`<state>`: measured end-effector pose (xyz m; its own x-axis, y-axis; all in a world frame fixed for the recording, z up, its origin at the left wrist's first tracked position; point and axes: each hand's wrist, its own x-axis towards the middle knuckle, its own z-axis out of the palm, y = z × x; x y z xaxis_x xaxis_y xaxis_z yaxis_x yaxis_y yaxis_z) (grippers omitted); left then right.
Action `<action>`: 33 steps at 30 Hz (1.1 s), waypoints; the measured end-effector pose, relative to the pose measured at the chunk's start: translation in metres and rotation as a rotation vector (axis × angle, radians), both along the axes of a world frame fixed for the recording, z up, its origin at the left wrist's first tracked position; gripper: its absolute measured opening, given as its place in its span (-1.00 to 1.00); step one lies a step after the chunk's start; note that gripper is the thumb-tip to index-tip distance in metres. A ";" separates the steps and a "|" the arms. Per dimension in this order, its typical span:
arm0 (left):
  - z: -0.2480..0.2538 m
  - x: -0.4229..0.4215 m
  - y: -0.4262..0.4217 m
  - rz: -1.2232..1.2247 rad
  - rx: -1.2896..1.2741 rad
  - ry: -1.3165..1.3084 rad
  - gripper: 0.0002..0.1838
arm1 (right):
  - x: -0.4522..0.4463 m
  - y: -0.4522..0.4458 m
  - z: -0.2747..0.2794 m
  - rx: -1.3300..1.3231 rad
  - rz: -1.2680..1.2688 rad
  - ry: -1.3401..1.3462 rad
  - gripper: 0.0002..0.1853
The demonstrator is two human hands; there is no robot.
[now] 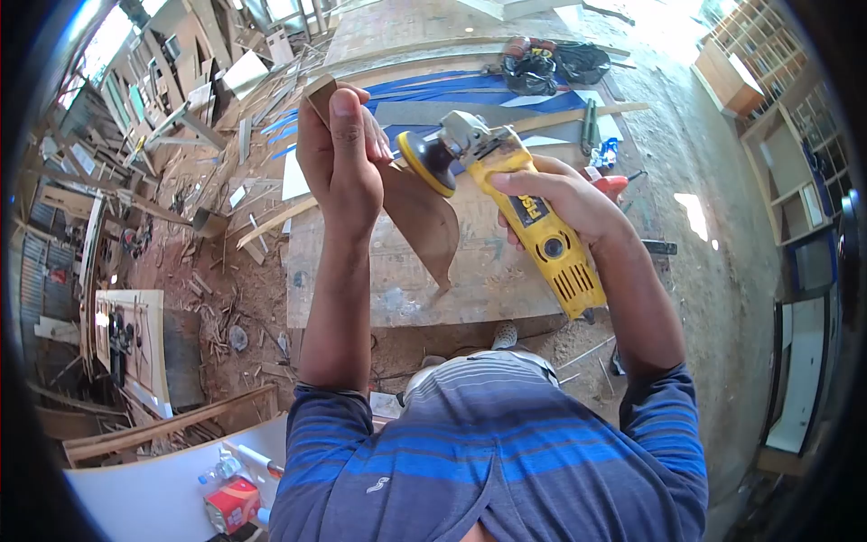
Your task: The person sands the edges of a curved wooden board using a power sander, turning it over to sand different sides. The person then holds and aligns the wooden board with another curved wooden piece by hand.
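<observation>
Striped shirt (488, 452) lies foremost. Above the surface (492, 294), hands apart, the left hand (343, 163) clasps the brown piece (420, 217), apparently to steady it; the right hand (564, 199) wraps the sander (546, 239) (pad (429, 163) facing leftward) midway along its body, presumably for balance.

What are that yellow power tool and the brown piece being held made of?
Yellow power tool: likely moulded plastic, slightly glossy, with clean vent slots; its grey head looks like metal from its silvery sheen. Brown piece: perhaps wood or fibreboard, matte, with a squared top end; no clear grain settles which.
</observation>
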<state>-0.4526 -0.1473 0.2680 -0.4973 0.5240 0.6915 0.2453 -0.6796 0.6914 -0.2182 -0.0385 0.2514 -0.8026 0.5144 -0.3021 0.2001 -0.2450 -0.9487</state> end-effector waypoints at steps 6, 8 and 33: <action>-0.002 0.005 -0.005 -0.064 0.042 0.019 -0.63 | 0.010 -0.016 0.001 -0.012 -0.015 -0.074 -0.39; -0.005 0.000 -0.008 -0.065 0.065 0.009 -0.63 | 0.012 -0.021 -0.009 -0.048 -0.029 -0.085 -0.37; -0.005 -0.021 -0.037 -0.273 0.011 -0.007 -0.54 | 0.027 -0.023 -0.100 -0.292 -0.138 -0.020 -0.50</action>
<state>-0.4734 -0.1841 0.2625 -0.3435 0.6318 0.6949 0.0468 -0.7275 0.6845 -0.1916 -0.0618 0.1512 -0.7234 0.5073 -0.4684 0.1642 -0.5325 -0.8303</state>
